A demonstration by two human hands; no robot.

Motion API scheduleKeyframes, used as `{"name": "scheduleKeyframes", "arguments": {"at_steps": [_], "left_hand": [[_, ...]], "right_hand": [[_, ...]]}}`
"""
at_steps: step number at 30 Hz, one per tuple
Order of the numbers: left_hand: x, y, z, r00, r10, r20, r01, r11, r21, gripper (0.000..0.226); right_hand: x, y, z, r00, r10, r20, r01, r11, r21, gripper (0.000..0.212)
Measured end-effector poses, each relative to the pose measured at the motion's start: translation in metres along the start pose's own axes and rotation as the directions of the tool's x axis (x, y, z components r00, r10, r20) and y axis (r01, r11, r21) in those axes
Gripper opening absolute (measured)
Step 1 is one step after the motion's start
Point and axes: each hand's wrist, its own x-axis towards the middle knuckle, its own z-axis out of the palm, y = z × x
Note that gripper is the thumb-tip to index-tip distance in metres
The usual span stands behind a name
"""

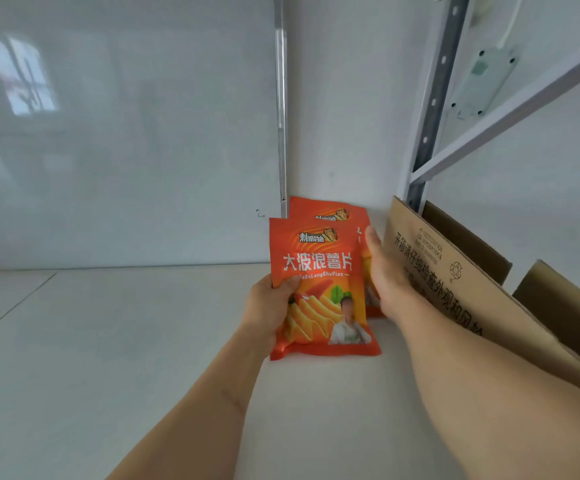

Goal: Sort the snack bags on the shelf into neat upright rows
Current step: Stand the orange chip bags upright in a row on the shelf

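The front snack bag (319,289) stands upright on the white shelf (108,341), just ahead of a second orange bag (337,213) that leans near the back wall (125,133), the two overlapping so only the rear one's top and right edge show. The left hand (271,306) pinches the front bag's left edge, thumb curled over its face, while the right hand (383,271) lies with straight fingers against the right side of the rear bag. To do this step well, the person should probably keep the rear bag steadied, seat the front bag's bottom seam flat and square its face with the one behind before letting go, since a puffy bag tips easily. Counted: two snack bags in view, one open cardboard box (454,278) just to the right, two hands.
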Motion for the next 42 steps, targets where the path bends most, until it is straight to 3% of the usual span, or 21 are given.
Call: {"name": "scheduleKeyframes", "arguments": {"at_steps": [2,4,9,15,18,21,23,25,27,29,31,36,42], "left_hand": [[0.005,-0.003,0.009,1.000,0.014,-0.026,-0.013,0.999,0.035,0.010],[0.010,-0.005,0.016,0.997,0.035,-0.068,-0.028,0.995,0.092,0.007],[0.021,-0.006,0.028,0.988,0.071,-0.140,-0.041,0.977,0.211,0.014],[0.026,-0.005,0.042,0.986,0.057,-0.154,-0.008,0.954,0.301,0.020],[0.023,0.000,0.037,0.987,0.028,-0.159,0.014,0.967,0.254,0.025],[0.016,0.008,0.030,0.970,0.090,-0.227,0.006,0.920,0.392,0.041],[0.009,0.012,0.022,0.953,0.155,-0.259,0.001,0.856,0.518,0.049],[-0.001,0.015,0.010,0.933,0.267,-0.240,-0.041,0.744,0.667,0.049],[-0.013,0.018,-0.006,0.908,0.383,-0.172,-0.072,0.545,0.835,0.043],[-0.023,0.022,-0.025,0.888,0.450,-0.090,-0.073,0.332,0.940,0.039],[-0.031,0.024,-0.047,0.880,0.473,-0.034,-0.060,0.183,0.981,0.036],[-0.054,0.032,-0.114,0.864,0.503,0.014,0.001,-0.029,1.000,0.034],[-0.094,0.051,-0.228,0.865,0.499,0.049,0.073,-0.222,0.972,0.033]], "right_hand": [[0.006,0.006,-0.002,0.997,0.020,0.077,-0.019,1.000,-0.014,0.068],[0.013,0.013,-0.004,0.994,0.024,0.103,-0.022,1.000,-0.018,0.064],[0.024,0.024,-0.005,0.999,-0.041,0.010,0.040,0.999,0.034,0.033],[0.036,0.026,-0.007,0.997,-0.035,-0.063,0.034,0.999,-0.028,0.029],[0.039,0.026,-0.004,0.994,-0.050,-0.093,0.037,0.990,-0.136,0.038],[0.028,0.017,-0.001,0.959,-0.199,-0.201,0.098,0.901,-0.423,0.052],[0.016,0.009,0.004,0.907,-0.379,-0.185,0.162,0.720,-0.675,0.056],[0.003,0.001,0.013,0.837,-0.544,-0.049,0.227,0.428,-0.875,0.061],[-0.008,-0.006,0.026,0.749,-0.658,0.076,0.288,0.221,-0.932,0.060],[-0.017,-0.011,0.042,0.680,-0.706,0.197,0.362,0.090,-0.928,0.056],[-0.029,-0.010,0.061,0.631,-0.692,0.350,0.467,-0.021,-0.884,0.046],[-0.070,-0.003,0.119,0.547,-0.590,0.594,0.655,-0.141,-0.743,0.030],[-0.126,0.000,0.212,0.526,-0.519,0.674,0.712,-0.165,-0.683,0.028]]}}
